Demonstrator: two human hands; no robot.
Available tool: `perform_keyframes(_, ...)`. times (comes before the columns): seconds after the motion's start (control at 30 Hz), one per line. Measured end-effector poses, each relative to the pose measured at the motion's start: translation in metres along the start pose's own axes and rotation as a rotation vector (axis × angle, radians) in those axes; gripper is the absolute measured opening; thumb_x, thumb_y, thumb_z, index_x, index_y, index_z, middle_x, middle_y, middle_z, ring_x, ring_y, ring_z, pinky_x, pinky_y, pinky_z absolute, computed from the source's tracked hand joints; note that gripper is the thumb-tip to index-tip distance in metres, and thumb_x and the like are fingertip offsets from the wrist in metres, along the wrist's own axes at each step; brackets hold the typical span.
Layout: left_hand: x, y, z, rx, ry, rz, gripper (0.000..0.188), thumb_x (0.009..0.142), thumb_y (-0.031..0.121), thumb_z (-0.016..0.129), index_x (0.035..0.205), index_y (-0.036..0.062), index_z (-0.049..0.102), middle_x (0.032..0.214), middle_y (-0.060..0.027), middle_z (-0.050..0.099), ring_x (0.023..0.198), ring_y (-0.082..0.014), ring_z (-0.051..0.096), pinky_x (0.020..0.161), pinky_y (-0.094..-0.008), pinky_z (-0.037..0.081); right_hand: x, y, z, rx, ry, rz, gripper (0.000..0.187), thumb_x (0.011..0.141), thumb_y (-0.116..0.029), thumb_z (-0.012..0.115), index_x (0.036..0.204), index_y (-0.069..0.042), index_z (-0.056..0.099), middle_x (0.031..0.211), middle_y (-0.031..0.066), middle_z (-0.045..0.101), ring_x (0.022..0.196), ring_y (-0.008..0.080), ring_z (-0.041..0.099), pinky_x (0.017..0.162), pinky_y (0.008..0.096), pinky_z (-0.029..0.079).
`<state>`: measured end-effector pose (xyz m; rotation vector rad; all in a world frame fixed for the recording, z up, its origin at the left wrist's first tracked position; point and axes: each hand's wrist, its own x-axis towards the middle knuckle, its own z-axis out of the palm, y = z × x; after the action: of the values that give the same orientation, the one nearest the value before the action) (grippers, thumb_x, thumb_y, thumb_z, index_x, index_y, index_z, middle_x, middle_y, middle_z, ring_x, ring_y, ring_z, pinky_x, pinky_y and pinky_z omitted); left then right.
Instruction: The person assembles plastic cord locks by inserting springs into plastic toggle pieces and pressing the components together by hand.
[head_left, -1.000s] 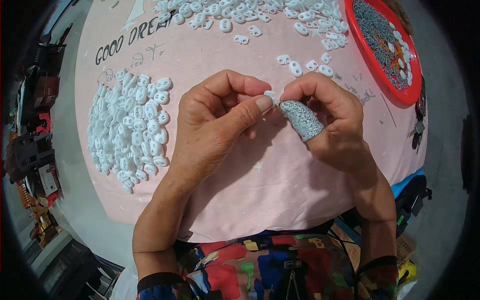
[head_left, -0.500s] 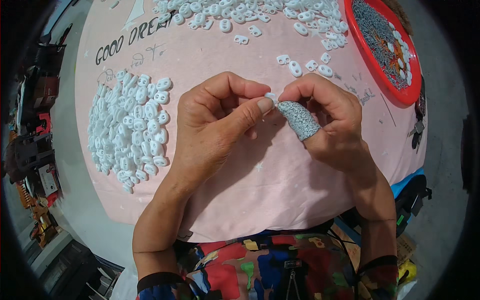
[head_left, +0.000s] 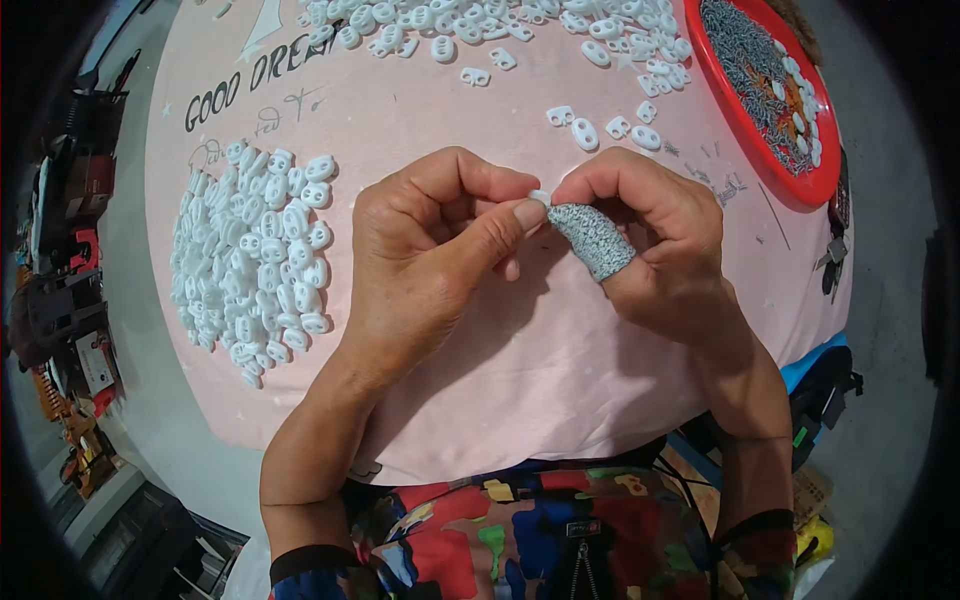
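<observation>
Between my two hands, above the pink cloth, is a small white plastic cord lock [head_left: 540,197], mostly covered by fingertips. My left hand [head_left: 420,250] pinches it between thumb and forefinger. My right hand [head_left: 670,245] is closed against its other side, forefinger and thumb tips meeting there; a grey knitted finger cover [head_left: 595,242] wraps that thumb. Whether a spring sits in the pinch is hidden. Left of my left hand lies a heap of white two-hole cord locks [head_left: 250,260]. Beyond my right hand are a few loose white pieces [head_left: 585,134] and small metal springs [head_left: 730,188].
A red tray [head_left: 820,185] at the far right holds many springs and some white pieces. Another heap of white parts [head_left: 480,20] spreads along the far side. A thin metal rod [head_left: 775,216] and keys [head_left: 833,255] lie near the right edge of the pink-covered table [head_left: 520,400].
The fingertips of both hands have drawn slightly closer around the white cord lock, which shows a little differently. The whole view has shifted slightly; the heaps look unchanged.
</observation>
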<state>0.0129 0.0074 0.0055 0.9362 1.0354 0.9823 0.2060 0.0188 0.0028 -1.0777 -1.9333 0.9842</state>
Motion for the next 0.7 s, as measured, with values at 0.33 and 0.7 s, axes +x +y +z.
perform_keyframes(0.33, 0.001, 0.003, -0.003, -0.214, -0.003, -0.093, 0.015, 0.089, 0.005, 0.065, 0.103, -0.0024, 0.063, 0.087, -0.0092, 0.069, 0.063, -0.0065, 0.059, 0.057, -0.017, 0.047, 0.001, 0.005, 0.003, 0.149, 0.114, 0.071, 0.02, 0.078, 0.002, 0.069, 0.097, -0.003, 0.068, 0.075, -0.0027, 0.06, 0.061, 0.0007, 0.046, 0.052, 0.0169, 0.036)
perform_keyframes(0.7, 0.001, 0.007, -0.002, -0.278, -0.055, -0.152, 0.019, 0.09, 0.006, 0.065, 0.106, -0.004, 0.062, 0.088, -0.0102, 0.069, 0.064, -0.0079, 0.06, 0.06, -0.0199, 0.053, 0.002, 0.006, 0.007, 0.05, 0.125, -0.03, 0.015, 0.076, 0.004, 0.07, 0.089, -0.002, 0.064, 0.073, 0.0023, 0.06, 0.06, 0.0063, 0.051, 0.052, 0.0211, 0.042)
